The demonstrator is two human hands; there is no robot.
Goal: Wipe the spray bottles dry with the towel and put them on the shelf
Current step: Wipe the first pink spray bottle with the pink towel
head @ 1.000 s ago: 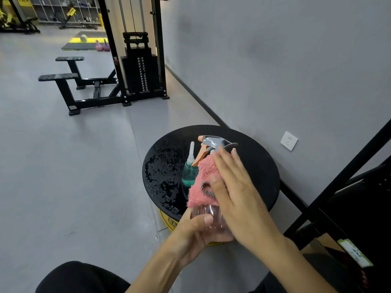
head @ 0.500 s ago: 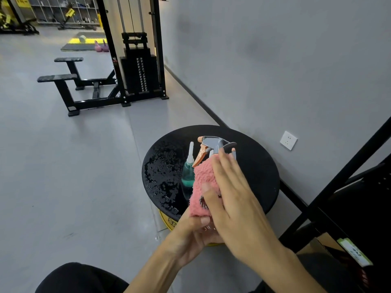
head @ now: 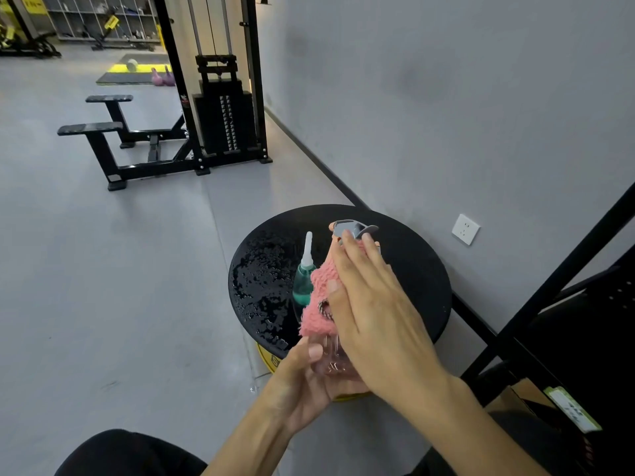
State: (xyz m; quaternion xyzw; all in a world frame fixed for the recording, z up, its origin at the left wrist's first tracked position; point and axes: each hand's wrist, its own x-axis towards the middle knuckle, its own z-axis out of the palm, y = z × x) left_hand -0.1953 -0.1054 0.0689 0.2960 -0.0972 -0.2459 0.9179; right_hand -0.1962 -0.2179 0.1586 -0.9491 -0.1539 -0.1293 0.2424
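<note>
head: left fingers (head: 311, 352) clamp spray bottle (head: 351, 228); right fingers (head: 357, 262) flat on towel (head: 319, 286); label (head: 572, 412) blurred.

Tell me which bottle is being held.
The clear bottle with the grey trigger: the left hand grips its base and the right hand presses the pink towel against it. The green bottle stands on the black table, in no hand.
</note>
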